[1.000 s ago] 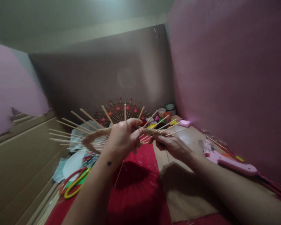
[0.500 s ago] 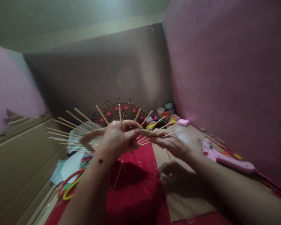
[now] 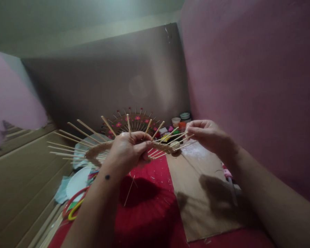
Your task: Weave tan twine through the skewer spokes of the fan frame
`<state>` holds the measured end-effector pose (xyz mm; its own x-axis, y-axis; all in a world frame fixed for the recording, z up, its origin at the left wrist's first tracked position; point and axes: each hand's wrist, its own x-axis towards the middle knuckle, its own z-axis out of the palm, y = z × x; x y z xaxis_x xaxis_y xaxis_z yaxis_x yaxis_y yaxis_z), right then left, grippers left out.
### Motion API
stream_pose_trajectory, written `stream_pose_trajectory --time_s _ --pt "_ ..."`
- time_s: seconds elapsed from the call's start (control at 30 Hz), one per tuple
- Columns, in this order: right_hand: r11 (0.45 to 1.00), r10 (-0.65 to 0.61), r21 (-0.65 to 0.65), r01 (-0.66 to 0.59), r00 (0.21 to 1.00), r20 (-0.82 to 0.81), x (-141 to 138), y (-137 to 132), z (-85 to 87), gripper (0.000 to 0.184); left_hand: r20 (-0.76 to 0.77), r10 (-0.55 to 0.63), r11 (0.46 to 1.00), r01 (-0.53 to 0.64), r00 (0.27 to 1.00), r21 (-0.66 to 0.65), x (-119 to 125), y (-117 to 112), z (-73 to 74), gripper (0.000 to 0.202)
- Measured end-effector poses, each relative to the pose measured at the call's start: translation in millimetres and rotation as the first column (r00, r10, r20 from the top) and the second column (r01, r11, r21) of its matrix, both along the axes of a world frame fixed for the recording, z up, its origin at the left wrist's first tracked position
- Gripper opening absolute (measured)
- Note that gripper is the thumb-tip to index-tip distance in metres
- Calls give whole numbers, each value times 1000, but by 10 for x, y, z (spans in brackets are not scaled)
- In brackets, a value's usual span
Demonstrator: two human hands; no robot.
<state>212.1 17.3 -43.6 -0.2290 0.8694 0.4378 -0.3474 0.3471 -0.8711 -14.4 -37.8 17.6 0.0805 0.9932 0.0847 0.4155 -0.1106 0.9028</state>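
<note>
My left hand [image 3: 130, 148] is closed on a woven stick fan [image 3: 96, 150], a curved tan band with pale wooden sticks radiating outward. It pinches the band near the middle, thumb towards me, and hides part of it. Above the fan's right end, my right hand [image 3: 205, 136] has its thumb and fingertips pressed together at the tips of the sticks. Whether they grip a stick or a thin strand, I cannot tell. Below those sticks, a tan round thing [image 3: 175, 148] shows at the band's right end.
A finished-looking stick fan with pink flowers [image 3: 137, 118] stands at the back. Red cloth [image 3: 144, 213] and brown cardboard [image 3: 196, 220] lie below. Red and yellow loops [image 3: 72, 203] and a white plate [image 3: 77, 181] are left. My right arm partly hides a pink tool [image 3: 227, 173].
My right hand has left the band's underside and moved up and right to the stick tips. The left hand keeps its grip, with the fan shifted slightly left.
</note>
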Motion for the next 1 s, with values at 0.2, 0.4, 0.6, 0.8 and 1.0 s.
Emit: stream_pose_trajectory --time_s 0.2,0.4,0.6,0.8,1.0 --pt "997 58 49 -52 987 -147 -62 -131 76 18 -44 9 999 -8 999 32 8 13 -24 18" --pt "992 -22 123 37 992 -121 -71 -211 132 20 -113 19 997 -11 993 77 -4 4 -22 22" --pt "988 143 -47 -148 984 -110 -2 -39 0 20 -23 10 999 -9 1000 36 10 -53 44 17" --pt "901 346 -180 -395 904 -252 -17 71 -123 26 -48 7 999 -5 999 42 16 -64 65 15" --pt "933 288 -227 -280 958 3 -180 176 -286 25 -85 11 995 -2 996 96 -40 -131 110 20"
